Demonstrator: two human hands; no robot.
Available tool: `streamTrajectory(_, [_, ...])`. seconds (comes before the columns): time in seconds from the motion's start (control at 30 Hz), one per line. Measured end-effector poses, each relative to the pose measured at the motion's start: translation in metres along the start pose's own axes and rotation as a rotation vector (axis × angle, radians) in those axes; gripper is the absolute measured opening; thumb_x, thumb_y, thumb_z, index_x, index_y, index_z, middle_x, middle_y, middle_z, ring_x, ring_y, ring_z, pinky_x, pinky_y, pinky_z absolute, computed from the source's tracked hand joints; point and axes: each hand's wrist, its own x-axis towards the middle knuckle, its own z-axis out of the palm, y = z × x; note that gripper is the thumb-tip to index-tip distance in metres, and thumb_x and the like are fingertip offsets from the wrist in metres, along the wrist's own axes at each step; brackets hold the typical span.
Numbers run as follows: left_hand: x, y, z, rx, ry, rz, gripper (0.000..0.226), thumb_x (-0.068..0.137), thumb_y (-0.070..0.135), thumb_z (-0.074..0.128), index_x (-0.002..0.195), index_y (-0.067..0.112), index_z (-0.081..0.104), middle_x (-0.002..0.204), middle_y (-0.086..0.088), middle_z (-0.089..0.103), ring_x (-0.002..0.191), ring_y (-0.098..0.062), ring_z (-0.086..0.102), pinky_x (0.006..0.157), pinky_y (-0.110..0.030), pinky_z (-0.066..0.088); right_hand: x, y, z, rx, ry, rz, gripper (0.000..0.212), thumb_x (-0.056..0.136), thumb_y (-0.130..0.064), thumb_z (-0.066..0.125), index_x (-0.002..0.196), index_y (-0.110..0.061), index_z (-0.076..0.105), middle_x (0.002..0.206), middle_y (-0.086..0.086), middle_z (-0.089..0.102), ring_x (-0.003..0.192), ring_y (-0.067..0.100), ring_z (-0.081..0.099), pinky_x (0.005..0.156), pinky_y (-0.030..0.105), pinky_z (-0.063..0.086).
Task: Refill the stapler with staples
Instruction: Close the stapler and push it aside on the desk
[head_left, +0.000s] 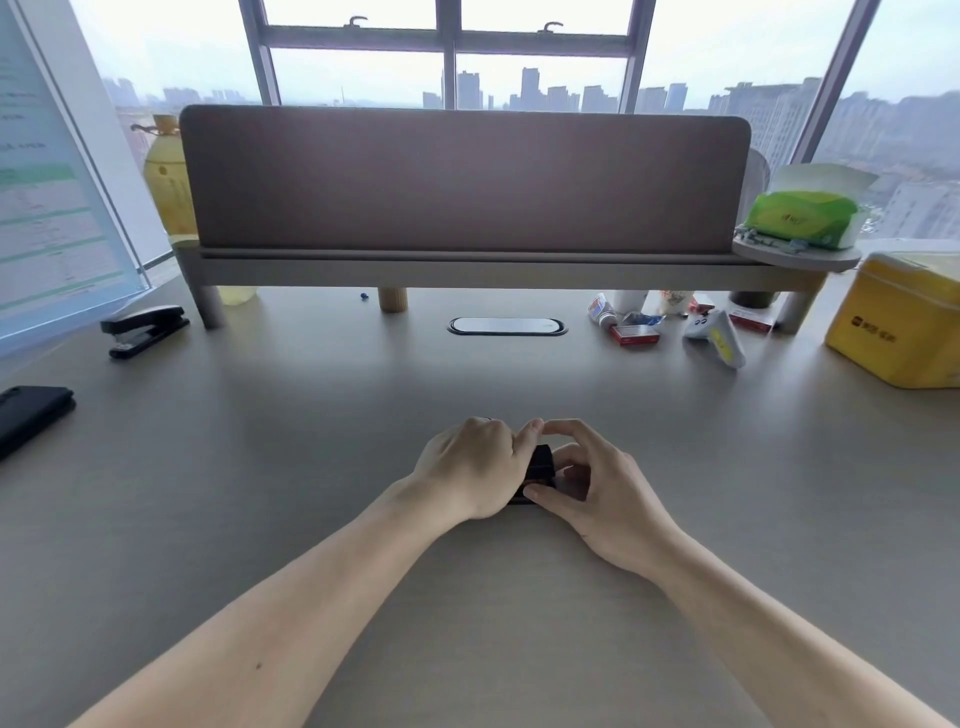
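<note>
Hands are meeting at mid-tabletop (311, 467) as I am working a small black stapler (540, 462) that is sitting between them, close to my near edge and mostly hidden. My left hand (470, 470) is closing over the stapler's left side, fingers curled around it, while my right hand (597, 480) is pinching at it, thumb (543, 496) low against the near end and forefinger arching over the top to touch the left fingertips. I am judging this as the opening step, with the lid or magazine being prised up; I cannot tell whether it is open yet, and no loose staples are showing in either hand. The next move, as I read it, is calling for a steady left grip and a strip of staples, possibly from the small red box (634, 332) lying well apart at the far right, though its contents are not legible. A second, larger black stapler (145, 330) is resting far left near a dark phone case (31, 415). Open tabletop is lying all around the hands, with the clutter staying back under the shelf riser (467, 267) and a yellow tin (898, 325) crowding only the right edge.
</note>
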Motion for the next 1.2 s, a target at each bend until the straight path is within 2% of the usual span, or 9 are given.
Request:
streamTrajectory(0.13, [-0.001,0.0,0.001,0.025,0.018,0.007,0.069,0.106,0.057,0.021,0.058,0.017,0.05,0.071,-0.006,0.061,0.07,-0.029,0.057,0.07,-0.034,0.042,0.0,0.001,0.0,-0.009,-0.003,-0.005,0.051,0.083,-0.025,0.085,0.124,-0.043,0.06,0.089,-0.005,0.079,0.069,0.02,0.061,0.075,0.036,0.053])
streamTrajectory(0.33, [0.0,0.0,0.002,0.034,0.02,0.0,0.07,0.106,0.058,0.021,0.061,0.015,0.053,0.074,-0.008,0.063,0.07,-0.03,0.058,0.071,-0.035,0.044,0.001,0.003,0.001,-0.006,-0.002,-0.003,0.05,0.083,-0.026,0.085,0.124,-0.043,0.062,0.09,-0.005,0.079,0.071,0.021,0.063,0.076,0.037,0.055])
streamTrajectory(0.57, [-0.001,-0.001,-0.001,0.015,-0.011,-0.008,0.068,0.104,0.06,0.021,0.062,0.02,0.056,0.066,-0.002,0.061,0.07,-0.028,0.062,0.069,-0.036,0.047,0.0,0.002,-0.001,-0.04,-0.008,-0.001,0.046,0.084,-0.029,0.084,0.123,-0.042,0.063,0.092,-0.007,0.079,0.073,0.016,0.066,0.075,0.032,0.055])
streamTrajectory(0.7, [-0.007,-0.006,-0.003,0.042,0.1,0.06,0.06,0.104,0.059,0.027,0.075,0.017,0.06,0.079,-0.001,0.062,0.08,-0.026,0.062,0.071,-0.037,0.046,-0.001,0.001,-0.002,-0.065,-0.006,-0.005,0.043,0.083,-0.035,0.083,0.121,-0.043,0.065,0.095,-0.008,0.079,0.081,0.017,0.069,0.079,0.037,0.057])
streamTrajectory(0.77, [-0.012,-0.012,-0.006,-0.004,0.143,0.117,0.048,0.103,0.057,0.034,0.081,0.022,0.058,0.081,0.005,0.058,0.08,-0.02,0.059,0.075,-0.037,0.048,-0.001,0.0,-0.002,-0.07,-0.001,-0.003,0.045,0.081,-0.037,0.085,0.121,-0.042,0.065,0.096,-0.012,0.079,0.08,0.014,0.069,0.078,0.033,0.057])
streamTrajectory(0.9, [-0.026,-0.029,-0.016,-0.086,0.103,0.208,0.03,0.099,0.056,0.047,0.103,0.028,0.056,0.102,0.012,0.065,0.096,-0.012,0.063,0.081,-0.033,0.051,-0.002,-0.001,-0.002,-0.105,0.003,-0.015,0.054,0.073,-0.042,0.089,0.122,-0.039,0.065,0.097,-0.014,0.079,0.079,0.004,0.067,0.069,0.011,0.048])
streamTrajectory(0.97, [-0.035,-0.038,-0.019,-0.089,0.095,0.241,0.029,0.096,0.053,0.056,0.114,0.031,0.051,0.11,0.013,0.065,0.1,-0.008,0.062,0.082,-0.029,0.052,-0.002,-0.001,-0.001,-0.123,0.002,-0.033,0.057,0.07,-0.043,0.09,0.121,-0.039,0.065,0.097,-0.014,0.078,0.08,0.003,0.068,0.07,0.01,0.048])
streamTrajectory(1.1, [-0.046,-0.049,-0.015,-0.104,0.107,0.269,0.037,0.091,0.042,0.069,0.118,0.033,0.045,0.111,0.015,0.065,0.097,-0.01,0.065,0.085,-0.03,0.053,-0.003,-0.001,0.0,-0.154,-0.01,-0.051,0.056,0.07,-0.041,0.09,0.12,-0.038,0.065,0.099,-0.014,0.078,0.082,0.009,0.07,0.074,0.018,0.053])
streamTrajectory(1.2, [-0.049,-0.051,-0.01,-0.108,0.123,0.286,0.034,0.093,0.033,0.069,0.113,0.029,0.042,0.097,0.014,0.063,0.077,-0.013,0.061,0.074,-0.035,0.053,-0.003,0.0,0.0,-0.177,-0.016,-0.055,0.053,0.073,-0.039,0.087,0.121,-0.038,0.063,0.101,-0.014,0.076,0.087,0.008,0.07,0.08,0.022,0.055])
